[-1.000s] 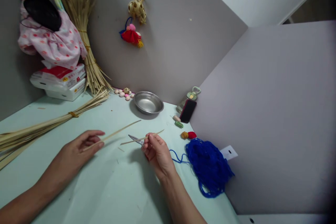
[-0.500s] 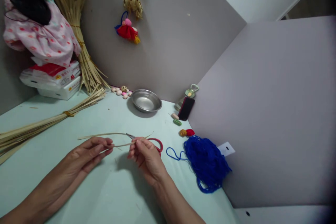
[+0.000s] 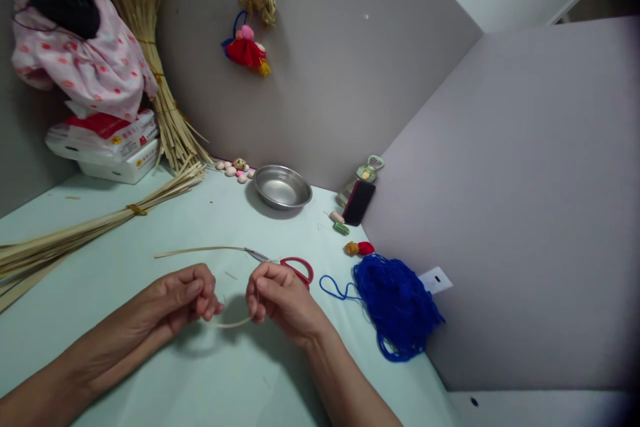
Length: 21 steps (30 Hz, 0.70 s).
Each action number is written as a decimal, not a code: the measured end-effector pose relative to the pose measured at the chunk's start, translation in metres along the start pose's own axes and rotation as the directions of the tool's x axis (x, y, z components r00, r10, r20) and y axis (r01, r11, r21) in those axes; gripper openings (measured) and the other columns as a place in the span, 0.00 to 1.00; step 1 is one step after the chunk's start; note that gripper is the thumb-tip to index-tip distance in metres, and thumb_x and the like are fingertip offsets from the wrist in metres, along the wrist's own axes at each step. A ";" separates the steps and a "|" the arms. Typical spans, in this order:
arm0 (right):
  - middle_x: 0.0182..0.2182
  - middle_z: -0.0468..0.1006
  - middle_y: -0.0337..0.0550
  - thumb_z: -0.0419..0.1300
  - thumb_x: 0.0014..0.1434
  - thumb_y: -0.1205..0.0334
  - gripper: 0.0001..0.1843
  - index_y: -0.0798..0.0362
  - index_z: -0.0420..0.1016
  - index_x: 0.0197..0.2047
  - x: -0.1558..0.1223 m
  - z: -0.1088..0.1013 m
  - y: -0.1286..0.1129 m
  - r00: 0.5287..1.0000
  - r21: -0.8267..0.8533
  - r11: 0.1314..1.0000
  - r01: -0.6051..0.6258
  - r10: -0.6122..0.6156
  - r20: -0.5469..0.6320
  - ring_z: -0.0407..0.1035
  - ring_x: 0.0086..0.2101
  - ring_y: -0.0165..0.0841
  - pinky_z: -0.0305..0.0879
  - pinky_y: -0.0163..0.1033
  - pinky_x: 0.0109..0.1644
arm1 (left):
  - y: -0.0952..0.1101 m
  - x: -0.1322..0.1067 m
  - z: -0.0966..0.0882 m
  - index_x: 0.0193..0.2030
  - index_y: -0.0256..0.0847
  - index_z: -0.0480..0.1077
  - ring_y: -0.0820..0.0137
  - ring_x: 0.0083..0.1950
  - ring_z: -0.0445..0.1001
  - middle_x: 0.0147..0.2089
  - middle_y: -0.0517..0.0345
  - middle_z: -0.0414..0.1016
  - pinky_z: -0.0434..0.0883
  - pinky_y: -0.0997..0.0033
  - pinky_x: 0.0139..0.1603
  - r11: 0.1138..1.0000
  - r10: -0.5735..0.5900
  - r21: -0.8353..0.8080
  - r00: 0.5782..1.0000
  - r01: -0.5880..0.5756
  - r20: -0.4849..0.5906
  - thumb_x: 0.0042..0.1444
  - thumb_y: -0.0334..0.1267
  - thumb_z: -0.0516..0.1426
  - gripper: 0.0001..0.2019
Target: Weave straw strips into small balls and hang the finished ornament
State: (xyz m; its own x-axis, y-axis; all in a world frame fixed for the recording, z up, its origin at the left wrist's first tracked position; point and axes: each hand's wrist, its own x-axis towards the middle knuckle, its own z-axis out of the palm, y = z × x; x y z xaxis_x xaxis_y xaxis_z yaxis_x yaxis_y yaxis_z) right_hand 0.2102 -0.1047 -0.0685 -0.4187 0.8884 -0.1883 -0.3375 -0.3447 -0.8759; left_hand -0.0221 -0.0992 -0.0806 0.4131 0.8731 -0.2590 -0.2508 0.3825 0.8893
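Note:
A thin straw-coloured strip bows downward between my two hands above the pale green tabletop. My left hand is closed, its curled fingers pinching one end of the strip. At the other end, my right hand holds the strip between thumb and fingers. Just behind the right hand lie red-handled scissors, partly covered by that hand. A loose strip rests on the table with one end at the scissors' tips.
A tied straw bundle lies at left. Further back are a metal bowl, small pale beads and a phone leaning on a bottle. Blue cord is heaped at right, beside a red-and-yellow ornament.
The strip has gone from nearly straight to a downward curve between my hands. My left fingers have curled in more. The whole view has shifted slightly.

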 end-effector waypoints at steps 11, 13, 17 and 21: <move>0.29 0.75 0.36 0.72 0.61 0.52 0.15 0.52 0.79 0.31 -0.004 -0.015 -0.010 0.907 -0.398 0.911 -0.108 0.254 0.336 0.63 0.30 0.28 0.60 0.36 0.38 | -0.018 0.004 -0.006 0.35 0.46 0.74 0.66 0.31 0.72 0.26 0.62 0.76 0.69 0.67 0.40 0.975 -0.181 0.170 0.954 0.142 0.241 0.48 0.68 0.75 0.29; 0.30 0.74 0.35 0.70 0.61 0.56 0.11 0.52 0.78 0.31 -0.003 -0.017 -0.009 0.889 -0.470 0.877 -0.100 0.291 0.353 0.63 0.31 0.29 0.61 0.36 0.40 | -0.027 0.008 -0.008 0.36 0.46 0.74 0.66 0.30 0.74 0.26 0.63 0.78 0.69 0.67 0.40 0.967 -0.200 0.216 0.928 0.136 0.313 0.50 0.66 0.74 0.27; 0.30 0.75 0.33 0.73 0.61 0.53 0.14 0.52 0.78 0.33 -0.002 -0.018 -0.007 0.880 -0.525 0.845 -0.103 0.323 0.347 0.66 0.33 0.29 0.62 0.36 0.42 | -0.038 0.013 -0.013 0.34 0.46 0.77 0.66 0.29 0.77 0.25 0.62 0.80 0.71 0.66 0.42 0.943 -0.248 0.306 0.888 0.130 0.386 0.57 0.60 0.71 0.20; 0.27 0.72 0.31 0.80 0.55 0.42 0.24 0.53 0.79 0.33 -0.001 -0.015 -0.002 0.908 -0.508 0.852 -0.124 0.304 0.288 0.62 0.31 0.28 0.58 0.35 0.38 | -0.043 0.013 -0.016 0.34 0.47 0.81 0.64 0.29 0.80 0.26 0.60 0.84 0.72 0.66 0.39 0.938 -0.291 0.300 0.861 0.172 0.418 0.56 0.54 0.72 0.14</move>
State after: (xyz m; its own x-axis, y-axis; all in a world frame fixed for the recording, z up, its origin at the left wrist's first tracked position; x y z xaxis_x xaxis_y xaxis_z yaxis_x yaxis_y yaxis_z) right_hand 0.2238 -0.1004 -0.0732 -0.7254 0.6149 -0.3092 0.1925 -0.2500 -0.9489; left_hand -0.0201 -0.0992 -0.1282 0.7943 0.5136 -0.3245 0.0987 0.4180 0.9031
